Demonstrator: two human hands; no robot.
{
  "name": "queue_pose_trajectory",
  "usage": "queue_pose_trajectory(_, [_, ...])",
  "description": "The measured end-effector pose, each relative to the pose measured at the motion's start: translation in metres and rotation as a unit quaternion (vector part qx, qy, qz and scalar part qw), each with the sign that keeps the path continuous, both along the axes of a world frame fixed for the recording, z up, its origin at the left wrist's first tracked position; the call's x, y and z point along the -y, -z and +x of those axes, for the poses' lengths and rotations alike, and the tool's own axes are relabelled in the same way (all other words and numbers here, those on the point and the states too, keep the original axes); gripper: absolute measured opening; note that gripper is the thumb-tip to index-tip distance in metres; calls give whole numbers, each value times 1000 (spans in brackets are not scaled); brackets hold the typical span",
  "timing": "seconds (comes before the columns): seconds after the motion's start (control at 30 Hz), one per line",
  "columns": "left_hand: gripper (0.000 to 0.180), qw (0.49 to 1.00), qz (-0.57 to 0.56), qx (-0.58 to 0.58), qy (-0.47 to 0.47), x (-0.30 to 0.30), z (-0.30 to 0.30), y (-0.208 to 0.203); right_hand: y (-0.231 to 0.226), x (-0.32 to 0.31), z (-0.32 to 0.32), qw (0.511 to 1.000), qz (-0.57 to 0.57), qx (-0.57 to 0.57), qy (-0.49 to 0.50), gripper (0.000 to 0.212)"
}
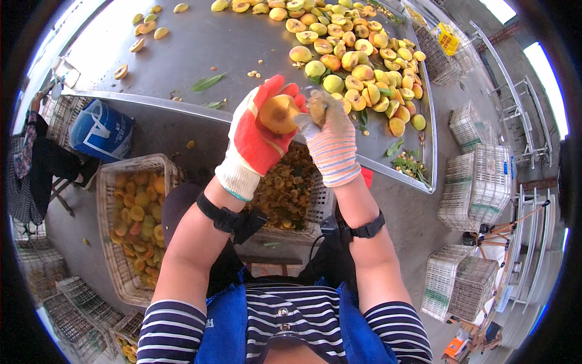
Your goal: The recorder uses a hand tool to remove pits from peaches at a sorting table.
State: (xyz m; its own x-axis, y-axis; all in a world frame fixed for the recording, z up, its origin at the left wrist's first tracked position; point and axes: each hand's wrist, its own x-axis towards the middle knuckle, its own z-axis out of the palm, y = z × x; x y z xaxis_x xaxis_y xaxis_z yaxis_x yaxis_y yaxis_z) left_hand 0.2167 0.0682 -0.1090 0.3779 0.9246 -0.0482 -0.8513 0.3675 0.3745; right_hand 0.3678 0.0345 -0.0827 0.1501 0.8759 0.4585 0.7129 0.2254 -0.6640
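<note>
My left hand point(257, 136), in a white glove with a red coated palm, is closed around a halved yellow peach point(277, 114). The cut face with its brownish hollow is turned up. Right beside it, my right hand point(330, 136) wears a striped, stained glove and has its fingers curled in against the peach half. What those fingers grip is too blurred to make out. Both hands are above the near edge of a metal table point(182, 54). Beneath them stands a crate point(323, 203) of brown fruit scraps, partly hidden by my arms.
Peach halves point(364, 73) are heaped on the table's right side; several others lie far left. A leaf point(208, 82) lies near the edge. At my left stand a crate of peach halves point(109, 255) and a blue bucket point(103, 130). Stacked crates point(476, 188) line the right. Another person point(39, 164) sits left.
</note>
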Motion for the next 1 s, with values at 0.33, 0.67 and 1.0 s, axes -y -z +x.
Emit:
queue_pose_trajectory(0.33, [47,982,101,-85,-138,-6,-2,-3,30,4,-14,995,-42,-10,-86,35])
queue_pose_trajectory(0.67, [53,952,211,-220,42,4,-39,-37,3,14,-1,889,-315,-215,-254,36])
queue_pose_trajectory(1.0, [52,992,52,-93,-63,-5,-21,-16,-8,16,-14,860,-387,-261,-206,53])
